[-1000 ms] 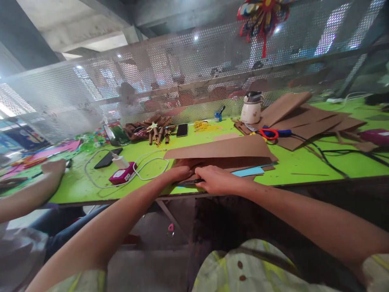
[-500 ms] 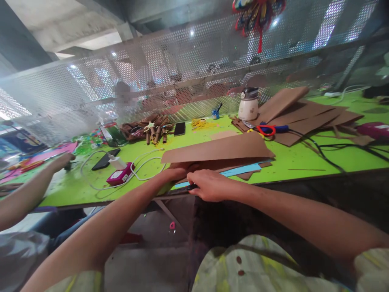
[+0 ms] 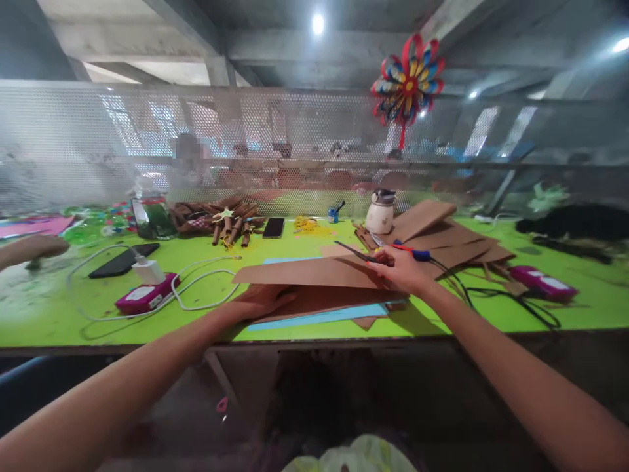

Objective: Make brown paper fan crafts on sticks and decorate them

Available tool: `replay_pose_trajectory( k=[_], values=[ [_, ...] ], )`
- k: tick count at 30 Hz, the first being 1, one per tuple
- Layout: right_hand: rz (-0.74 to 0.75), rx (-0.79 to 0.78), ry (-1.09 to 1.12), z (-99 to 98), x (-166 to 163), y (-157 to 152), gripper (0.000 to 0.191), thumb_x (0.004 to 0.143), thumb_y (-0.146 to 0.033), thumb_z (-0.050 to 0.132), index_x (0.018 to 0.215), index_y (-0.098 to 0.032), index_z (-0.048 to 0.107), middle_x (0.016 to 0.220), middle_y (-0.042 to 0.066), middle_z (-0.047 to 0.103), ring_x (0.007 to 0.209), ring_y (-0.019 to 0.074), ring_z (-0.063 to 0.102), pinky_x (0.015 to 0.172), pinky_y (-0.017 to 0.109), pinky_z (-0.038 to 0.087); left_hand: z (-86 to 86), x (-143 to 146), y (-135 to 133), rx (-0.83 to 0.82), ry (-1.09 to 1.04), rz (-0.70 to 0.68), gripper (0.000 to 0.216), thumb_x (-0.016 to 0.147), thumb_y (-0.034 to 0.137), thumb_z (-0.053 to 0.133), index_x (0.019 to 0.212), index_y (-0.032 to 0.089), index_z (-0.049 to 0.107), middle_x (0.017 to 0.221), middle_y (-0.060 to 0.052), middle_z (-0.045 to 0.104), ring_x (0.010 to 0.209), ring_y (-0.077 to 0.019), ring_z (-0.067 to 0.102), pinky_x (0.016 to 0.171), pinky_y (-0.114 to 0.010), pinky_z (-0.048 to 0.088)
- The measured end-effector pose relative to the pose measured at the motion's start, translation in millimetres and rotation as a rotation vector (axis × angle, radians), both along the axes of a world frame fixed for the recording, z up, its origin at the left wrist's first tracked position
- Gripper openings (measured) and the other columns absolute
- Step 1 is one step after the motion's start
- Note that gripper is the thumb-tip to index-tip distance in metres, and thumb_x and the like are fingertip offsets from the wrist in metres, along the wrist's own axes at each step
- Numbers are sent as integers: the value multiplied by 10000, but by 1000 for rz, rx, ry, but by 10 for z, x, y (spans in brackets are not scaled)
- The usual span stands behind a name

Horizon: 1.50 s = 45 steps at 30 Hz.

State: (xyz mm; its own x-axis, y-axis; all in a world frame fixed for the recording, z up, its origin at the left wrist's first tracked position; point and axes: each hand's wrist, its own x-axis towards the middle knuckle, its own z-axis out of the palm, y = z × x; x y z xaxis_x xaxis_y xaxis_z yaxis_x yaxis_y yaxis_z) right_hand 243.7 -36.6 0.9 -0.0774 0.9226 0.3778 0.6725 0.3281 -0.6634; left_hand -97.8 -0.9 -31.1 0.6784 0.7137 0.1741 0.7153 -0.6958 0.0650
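Shifted up and rightward since the earlier frame, the right hand [image 3: 401, 269] sits right of centre, fingers pinching a dark tool [image 3: 351, 250]. Left of centre, the left hand [image 3: 263, 300] rests by mid-frame brown paper [image 3: 304, 272] (partly covered; finger spread I cannot tell).

One camera is worn on the person's head. It looks forward and down over the left hand [image 3: 265, 300] and the right hand [image 3: 401, 267], both near, onto the green table [image 3: 295, 247]; the perforated screen [image 3: 304, 131] and the ceiling [image 3: 122, 39] are farther, in the upper part.
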Motion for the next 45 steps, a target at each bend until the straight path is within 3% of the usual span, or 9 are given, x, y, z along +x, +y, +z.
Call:
replay_pose_trajectory(
  k=[5, 8, 16, 21, 27, 30, 32, 36, 45],
  values=[
    [-151, 67, 72, -155, 170, 428, 252, 717, -394, 598, 797, -157, 567, 738, 53, 631, 660, 176, 578, 615, 307, 458, 11, -22, -33, 23, -57, -50, 465, 867, 478, 382, 1283, 290, 470, 1328, -29, 476, 1206, -254, 415, 1032, -394, 286],
    [-135, 128, 122, -60, 30, 309, 238, 723, -379, 609, 800, -158, 570, 741, 53, 632, 682, 184, 583, 648, 324, 466, 9, -45, -48, 7, -74, -31, 473, 863, 483, 385, 1285, 285, 471, 1322, -23, 484, 1216, -246, 403, 1041, -378, 275],
    [554, 224, -232, 113, -649, -446, 193, 814, -310, 564, 962, -189, 588, 873, 49, 627, 784, 155, 563, 707, 271, 447, 81, -41, -42, -88, -33, -30, 459, 867, 451, 370, 1273, 271, 486, 1264, -50, 537, 1129, -250, 490, 961, -358, 345],
    [301, 344, -374, -129, -566, 284, 140, 839, -256, 524, 942, -172, 569, 910, 64, 619, 829, 177, 547, 756, 300, 429, 89, -15, -69, -68, -41, -38, 458, 873, 474, 342, 1254, 274, 500, 1267, -51, 522, 1097, -237, 507, 940, -352, 351],
    [-59, 426, -501, -58, -236, 939, 89, 798, -193, 549, 865, -145, 582, 907, 129, 609, 869, 248, 535, 780, 383, 414, 84, -40, -68, -24, -45, -19, 458, 864, 498, 353, 1242, 298, 516, 1363, -53, 431, 1208, -257, 419, 994, -405, 289],
    [57, 456, -287, -26, -317, 685, 171, 831, -257, 527, 970, -165, 567, 945, 106, 609, 879, 223, 549, 774, 350, 434, 69, -53, -79, -123, -86, 36, 485, 847, 537, 353, 1236, 303, 524, 1254, -57, 541, 1093, -247, 519, 917, -361, 365],
    [344, 340, -240, -37, -434, 410, 211, 839, -300, 530, 1028, -210, 559, 958, 64, 618, 855, 183, 564, 754, 303, 447, 62, -48, -91, -204, -106, 58, 511, 841, 555, 343, 1223, 278, 542, 1064, -62, 642, 932, -224, 588, 822, -311, 412],
    [628, 225, -329, -96, -572, 218, 176, 807, -309, 583, 943, -198, 599, 888, 41, 630, 809, 156, 564, 726, 267, 443, 66, -23, -100, -86, -75, 151, 510, 805, 579, 391, 1146, 268, 608, 914, -89, 617, 884, -250, 564, 821, -357, 399],
    [228, 303, -569, -228, -602, 1406, 228, 809, -314, 571, 980, -173, 627, 1003, 102, 631, 985, 214, 530, 849, 353, 411, 40, -50, -50, -25, -3, 44, 461, 851, 533, 355, 1252, 356, 495, 1377, -52, 402, 1217, -284, 397, 998, -445, 257]
  ],
)
